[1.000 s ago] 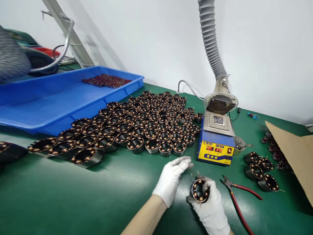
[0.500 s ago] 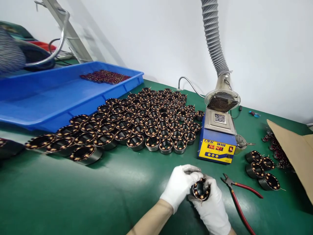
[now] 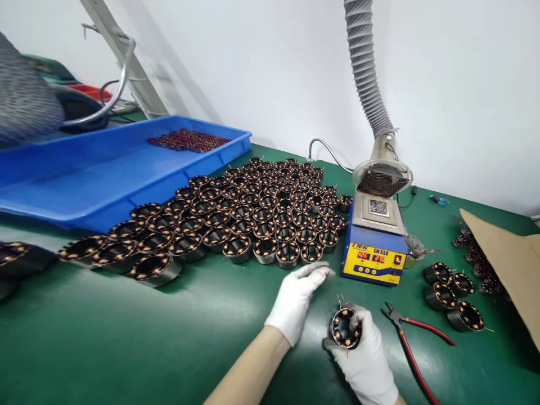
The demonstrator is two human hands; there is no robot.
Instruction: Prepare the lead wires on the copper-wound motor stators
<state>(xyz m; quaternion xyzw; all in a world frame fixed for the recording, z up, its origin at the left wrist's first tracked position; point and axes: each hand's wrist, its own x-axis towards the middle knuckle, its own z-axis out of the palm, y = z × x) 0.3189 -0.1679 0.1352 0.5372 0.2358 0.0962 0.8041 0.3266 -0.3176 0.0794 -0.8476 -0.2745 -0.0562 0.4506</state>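
In a white glove, my right hand (image 3: 366, 353) grips a motor stator (image 3: 347, 341), a dark ring with copper windings around its rim. Thin wire ends stick up from its far side and one points down at the near side. My left hand (image 3: 293, 304), also gloved, is apart from it, fingers stretched forward with nothing visible in them. Its fingertips are close to the front of a large group of similar stators (image 3: 265, 248) standing on the green table. Red-handled cutting pliers (image 3: 396, 316) lie to the right of my right hand.
A blue and yellow heating unit (image 3: 373, 259) with lit digits stands ahead, below a fume extraction hose (image 3: 366, 73). Several stators (image 3: 439, 295) sit at right beside a cardboard sheet (image 3: 506, 259). At left, a blue tray (image 3: 97, 169) holds small dark red parts (image 3: 189, 140).
My left hand has let go of the stator and moved up and left, its fingers straightening. The wire ends at the stator's far side are now exposed. The view has shifted slightly.
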